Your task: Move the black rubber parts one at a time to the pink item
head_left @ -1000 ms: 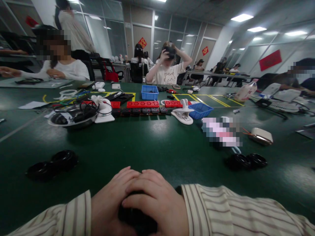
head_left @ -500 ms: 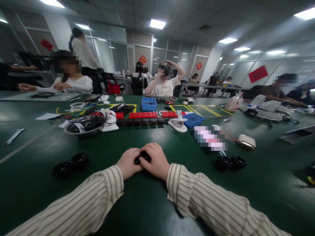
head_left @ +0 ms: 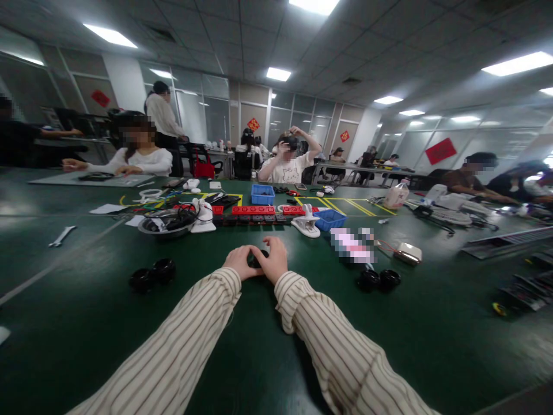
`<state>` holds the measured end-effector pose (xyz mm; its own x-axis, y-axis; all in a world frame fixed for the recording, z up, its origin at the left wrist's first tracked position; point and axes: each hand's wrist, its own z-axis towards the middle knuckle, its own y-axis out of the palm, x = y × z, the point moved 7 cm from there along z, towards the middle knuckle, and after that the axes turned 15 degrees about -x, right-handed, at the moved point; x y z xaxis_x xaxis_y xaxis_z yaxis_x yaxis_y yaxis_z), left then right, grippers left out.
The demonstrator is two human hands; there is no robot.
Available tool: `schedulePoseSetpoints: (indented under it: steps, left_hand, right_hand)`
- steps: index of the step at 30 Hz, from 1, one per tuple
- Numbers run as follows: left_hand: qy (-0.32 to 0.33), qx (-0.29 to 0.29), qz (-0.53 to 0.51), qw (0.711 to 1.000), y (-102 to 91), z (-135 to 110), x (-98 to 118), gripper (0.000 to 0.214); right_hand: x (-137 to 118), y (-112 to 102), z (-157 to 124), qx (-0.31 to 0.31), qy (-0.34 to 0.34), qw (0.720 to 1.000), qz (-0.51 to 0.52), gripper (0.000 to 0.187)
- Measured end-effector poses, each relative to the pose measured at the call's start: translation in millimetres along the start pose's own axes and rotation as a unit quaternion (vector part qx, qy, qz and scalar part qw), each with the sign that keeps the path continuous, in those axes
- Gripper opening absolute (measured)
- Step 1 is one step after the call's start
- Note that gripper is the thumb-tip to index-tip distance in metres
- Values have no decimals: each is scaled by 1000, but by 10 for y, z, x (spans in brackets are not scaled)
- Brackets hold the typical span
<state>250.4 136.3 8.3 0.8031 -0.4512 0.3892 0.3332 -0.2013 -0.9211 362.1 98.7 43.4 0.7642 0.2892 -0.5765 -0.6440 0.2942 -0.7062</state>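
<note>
In front of me on the green table [head_left: 259, 334], a small black round part [head_left: 258, 257] sits between my hands, largely hidden by the fingers. My left hand [head_left: 239, 262] curls round its left side. From the right, my right hand [head_left: 275, 260] grips it, thumb near the left hand and fingers bent over the far side. Two black ring-shaped parts, one [head_left: 141, 280] touching another [head_left: 164, 270], lie to the left. A similar pair, one [head_left: 368, 280] beside another [head_left: 390, 279], lies to the right.
Beyond my hands are a metal bowl of cables [head_left: 166, 230], a white clip stand [head_left: 306, 223], a red-and-black strip [head_left: 253, 211] and blue bins [head_left: 330, 220] [head_left: 262, 194]. A wrench [head_left: 63, 236] lies far left. A shiny case [head_left: 407, 253] lies right. Several people sit around.
The head view has tilted up and shifted, so the table things appear displaced. My hands stay together round the black part, with the right-hand fingers now more upright.
</note>
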Motion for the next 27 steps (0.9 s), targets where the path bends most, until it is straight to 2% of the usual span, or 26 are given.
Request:
schedulePoseSetpoints:
  steps: [2, 4, 8, 11, 13, 16, 20, 22, 25, 27]
  left_hand:
    - [-13, 0, 10, 1000, 10, -17, 31, 61]
    - [-19, 3, 11, 1000, 19, -32, 51, 56]
    - [-28, 11, 8, 1000, 20, -45, 13, 46]
    - [-9, 3, 11, 1000, 26, -27, -24, 41]
    - [12, -6, 15, 1000, 36, -10, -31, 40]
    - [28, -12, 22, 999, 56, 9, -27, 44]
    - [11, 2, 28, 1000, 66, 3, -13, 55]
    - [-3, 10, 33, 999, 56, -15, 2, 50]
    - [-17, 12, 44, 999, 30, -43, 23, 38]
    - [-20, 11, 48, 999, 9, -53, 18, 36]
  right_hand:
    - [54, 46, 25, -12, 37, 999, -12, 28]
    - [63, 105, 42, -33, 44, 998, -17, 26]
    - [20, 145, 29, -42, 15, 999, 16, 20]
    - [-21, 147, 9, -65, -22, 996, 50, 15]
    - [-34, 152, 1, -86, -42, 994, 59, 12]
    - [-40, 178, -8, -107, -57, 991, 65, 16]
    - [-62, 209, -26, -88, -61, 993, 51, 26]
    - [-50, 203, -32, -65, -38, 997, 22, 31]
    - [-24, 193, -34, -55, -8, 998, -4, 25]
    - [-55, 194, -37, -69, -27, 997, 5, 19]
